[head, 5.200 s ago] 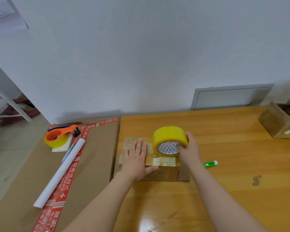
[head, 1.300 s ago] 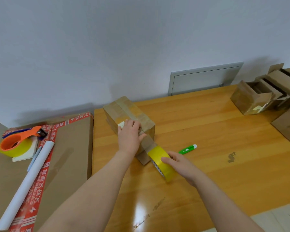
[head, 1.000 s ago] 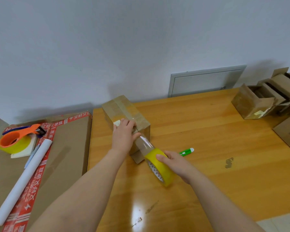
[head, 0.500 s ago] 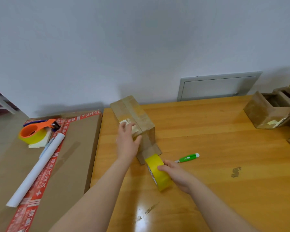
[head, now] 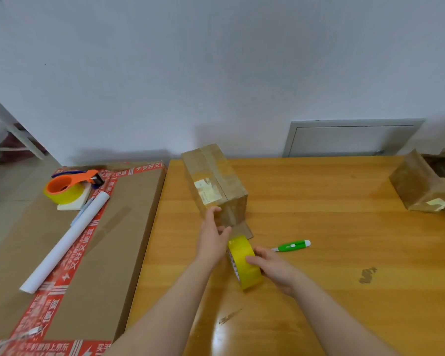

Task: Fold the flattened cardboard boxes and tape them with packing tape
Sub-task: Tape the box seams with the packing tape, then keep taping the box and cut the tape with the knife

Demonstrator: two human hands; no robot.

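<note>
Wooden table (head: 332, 206) under a white wall (head: 216, 73); on it stands the box (head: 216, 181), its top seam taped. Against the box's near end the left hand (head: 212, 242) lies flat, fingers straight, pressing the cardboard, I'd guess to smooth tape down and steady it. Just in front of the box the right hand (head: 270, 265) curls round the yellow roll (head: 243, 260), likely to keep the strip taut. A green cutter (head: 292, 246) lies right of that near end, handy for cutting.
</note>
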